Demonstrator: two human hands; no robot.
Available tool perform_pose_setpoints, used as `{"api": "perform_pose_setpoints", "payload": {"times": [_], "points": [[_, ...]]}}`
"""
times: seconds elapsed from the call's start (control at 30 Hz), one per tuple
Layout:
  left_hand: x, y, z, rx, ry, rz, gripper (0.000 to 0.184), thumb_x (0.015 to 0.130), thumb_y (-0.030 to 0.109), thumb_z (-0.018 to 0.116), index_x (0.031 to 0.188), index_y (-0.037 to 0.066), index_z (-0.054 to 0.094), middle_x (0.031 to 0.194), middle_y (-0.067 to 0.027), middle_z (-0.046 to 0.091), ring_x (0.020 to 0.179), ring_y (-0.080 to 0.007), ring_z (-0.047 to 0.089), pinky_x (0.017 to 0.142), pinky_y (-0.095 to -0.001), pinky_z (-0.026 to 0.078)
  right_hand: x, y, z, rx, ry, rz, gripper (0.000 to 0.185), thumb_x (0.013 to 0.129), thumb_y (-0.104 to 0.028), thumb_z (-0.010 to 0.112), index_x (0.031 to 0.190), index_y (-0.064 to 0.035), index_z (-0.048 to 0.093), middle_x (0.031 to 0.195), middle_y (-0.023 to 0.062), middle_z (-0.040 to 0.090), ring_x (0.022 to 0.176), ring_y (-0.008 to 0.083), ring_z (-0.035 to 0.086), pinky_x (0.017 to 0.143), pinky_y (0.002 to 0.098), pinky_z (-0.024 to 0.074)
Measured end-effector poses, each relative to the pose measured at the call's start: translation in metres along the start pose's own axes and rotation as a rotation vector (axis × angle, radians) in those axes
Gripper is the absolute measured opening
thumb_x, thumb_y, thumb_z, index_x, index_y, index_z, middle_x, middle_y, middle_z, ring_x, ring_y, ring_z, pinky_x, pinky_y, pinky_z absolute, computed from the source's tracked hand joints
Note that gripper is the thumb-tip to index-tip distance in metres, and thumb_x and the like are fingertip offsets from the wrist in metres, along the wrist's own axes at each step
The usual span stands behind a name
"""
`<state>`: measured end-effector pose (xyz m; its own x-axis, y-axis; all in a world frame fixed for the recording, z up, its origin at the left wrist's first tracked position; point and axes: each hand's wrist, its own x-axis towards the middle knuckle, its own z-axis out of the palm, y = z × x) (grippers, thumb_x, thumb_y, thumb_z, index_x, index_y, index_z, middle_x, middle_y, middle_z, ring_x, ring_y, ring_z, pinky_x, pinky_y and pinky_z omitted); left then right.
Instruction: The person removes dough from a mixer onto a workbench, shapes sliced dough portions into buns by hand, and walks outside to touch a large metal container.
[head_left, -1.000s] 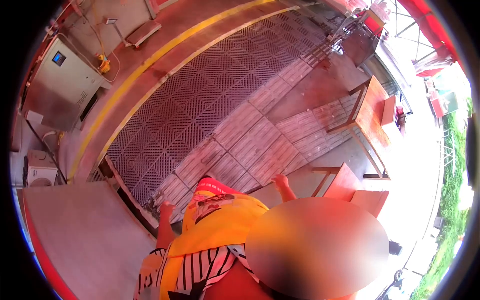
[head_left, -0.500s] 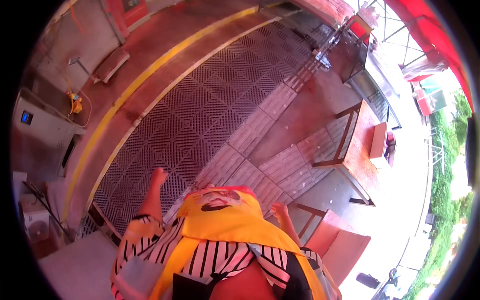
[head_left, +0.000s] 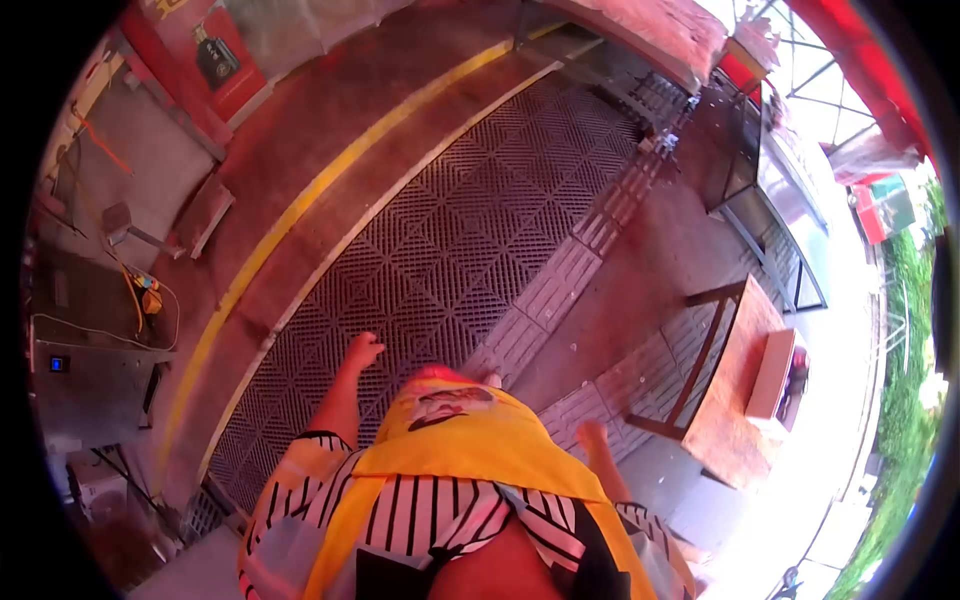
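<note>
My left hand (head_left: 364,350) hangs in front of me above the dark ribbed floor mat (head_left: 440,250). Its fingers are loosely curled in, and nothing shows in them. On the other side, my right hand (head_left: 592,434) is held low beside the yellow apron (head_left: 480,440), over the pale tiles (head_left: 575,410). It looks small and rounded, and its fingers are too blurred to make out. Neither hand touches any object. The wooden table (head_left: 715,430) is the nearest furniture to my right hand.
An open box (head_left: 772,375) sits on the wooden table. Beyond it stands a metal-framed counter (head_left: 770,220). At left are a grey metal cabinet (head_left: 90,390) and a small low platform (head_left: 205,215). A yellow line (head_left: 300,205) curves along the floor beside the mat.
My view has shifted forward along the mat; the wooden table now appears lower. My left hand has swung right in view. The spread fingers of my right hand no longer show clearly.
</note>
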<state>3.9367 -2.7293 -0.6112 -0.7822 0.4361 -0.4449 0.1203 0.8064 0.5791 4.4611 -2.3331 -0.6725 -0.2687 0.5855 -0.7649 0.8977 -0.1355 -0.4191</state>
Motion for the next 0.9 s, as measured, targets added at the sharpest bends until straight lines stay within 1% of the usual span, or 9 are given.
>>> {"api": "perform_pose_setpoints", "payload": {"times": [0.1, 0.17, 0.23, 0.33, 0.4, 0.5, 0.6, 0.67, 0.9], "points": [[0.022, -0.020, -0.038, 0.016, -0.023, -0.208, 0.028, 0.075, 0.021, 0.067, 0.076, -0.006, 0.058, 0.067, -0.0113, 0.057, 0.064, -0.0211, 0.057, 0.059, -0.0386, 0.043, 0.084, -0.164, -0.062, 0.215, -0.072, -0.100, 0.010, 0.080, -0.016, 0.054, 0.072, -0.0130, 0.059, 0.062, 0.0015, 0.054, 0.050, 0.0128, 0.050, 0.041, 0.0314, 0.0360], [0.040, -0.062, -0.033, -0.033, 0.255, 0.003, 0.032, 0.077, 0.024, 0.064, 0.066, -0.005, 0.056, 0.062, -0.0109, 0.055, 0.057, -0.0198, 0.052, 0.054, -0.0382, 0.041, 0.178, -0.242, -0.082, -0.232, -0.083, -0.406, 0.012, 0.083, -0.016, 0.051, 0.077, -0.0132, 0.061, 0.063, 0.0001, 0.055, 0.053, 0.0131, 0.052, 0.044, 0.0325, 0.0384], [0.050, -0.030, -0.054, -0.285, 0.161, -0.509, 0.035, 0.079, 0.026, 0.061, 0.064, -0.004, 0.054, 0.061, -0.0124, 0.053, 0.056, -0.0222, 0.051, 0.055, -0.0387, 0.041, 0.223, -0.349, -0.099, -0.892, 0.122, -0.766, 0.014, 0.085, -0.016, 0.050, 0.085, -0.0121, 0.063, 0.068, -0.0007, 0.057, 0.056, 0.0146, 0.055, 0.048, 0.0331, 0.0406], [0.131, -0.015, -0.079, 0.005, -0.057, -0.603, 0.034, 0.081, 0.026, 0.059, 0.066, -0.004, 0.053, 0.061, -0.0141, 0.051, 0.057, -0.0236, 0.049, 0.055, -0.0397, 0.040, 0.238, -0.473, -0.103, 0.210, 0.039, -0.695, 0.014, 0.084, -0.015, 0.051, 0.086, -0.0095, 0.064, 0.071, 0.0002, 0.061, 0.061, 0.0181, 0.058, 0.050, 0.0352, 0.0424], [0.221, 0.010, -0.098, 0.096, -0.086, -0.453, 0.035, 0.082, 0.026, 0.059, 0.067, -0.004, 0.051, 0.062, -0.0156, 0.048, 0.057, -0.0246, 0.048, 0.055, -0.0410, 0.039, 0.295, -0.476, -0.112, -0.427, 0.259, -1.278, 0.011, 0.082, -0.014, 0.055, 0.087, -0.0093, 0.064, 0.071, 0.0016, 0.061, 0.062, 0.0184, 0.059, 0.050, 0.0332, 0.0419], [0.399, 0.095, -0.140, 0.085, 0.054, -0.097, 0.035, 0.084, 0.026, 0.057, 0.070, -0.005, 0.048, 0.063, -0.0177, 0.045, 0.058, -0.0261, 0.046, 0.056, -0.0429, 0.037, 0.332, -0.459, -0.103, 0.047, -0.023, -0.373, 0.007, 0.080, -0.018, 0.058, 0.079, -0.0122, 0.062, 0.072, 0.0023, 0.060, 0.061, 0.0178, 0.058, 0.048, 0.0314, 0.0399], [0.569, 0.223, -0.181, 0.073, 0.172, 0.308, 0.031, 0.082, 0.028, 0.061, 0.076, -0.002, 0.056, 0.071, -0.0179, 0.054, 0.068, -0.0285, 0.056, 0.060, -0.0418, 0.041, 0.350, -0.478, -0.125, -0.302, -0.079, -0.307, 0.014, 0.079, -0.025, 0.056, 0.073, -0.0135, 0.062, 0.071, 0.0028, 0.062, 0.061, 0.0201, 0.059, 0.049, 0.0361, 0.0410], [0.637, 0.340, -0.217, -0.283, 0.143, 0.269, 0.031, 0.079, 0.027, 0.065, 0.091, 0.000, 0.059, 0.083, -0.0157, 0.061, 0.079, -0.0271, 0.060, 0.069, -0.0380, 0.046, 0.346, -0.549, -0.149, -1.010, -0.091, -0.477, 0.017, 0.076, -0.028, 0.055, 0.074, -0.0138, 0.063, 0.070, 0.0036, 0.063, 0.061, 0.0212, 0.060, 0.051, 0.0391, 0.0423], [0.837, 0.442, -0.293, -0.141, 0.066, 0.202, 0.042, 0.080, 0.031, 0.064, 0.108, 0.001, 0.055, 0.099, -0.0175, 0.061, 0.096, -0.0276, 0.059, 0.082, -0.0370, 0.046, 0.579, -0.753, -0.194, -1.409, -0.022, -0.420, 0.015, 0.076, -0.025, 0.055, 0.077, -0.0183, 0.068, 0.081, 0.0000, 0.067, 0.076, 0.0195, 0.065, 0.058, 0.0368, 0.0495]]}}
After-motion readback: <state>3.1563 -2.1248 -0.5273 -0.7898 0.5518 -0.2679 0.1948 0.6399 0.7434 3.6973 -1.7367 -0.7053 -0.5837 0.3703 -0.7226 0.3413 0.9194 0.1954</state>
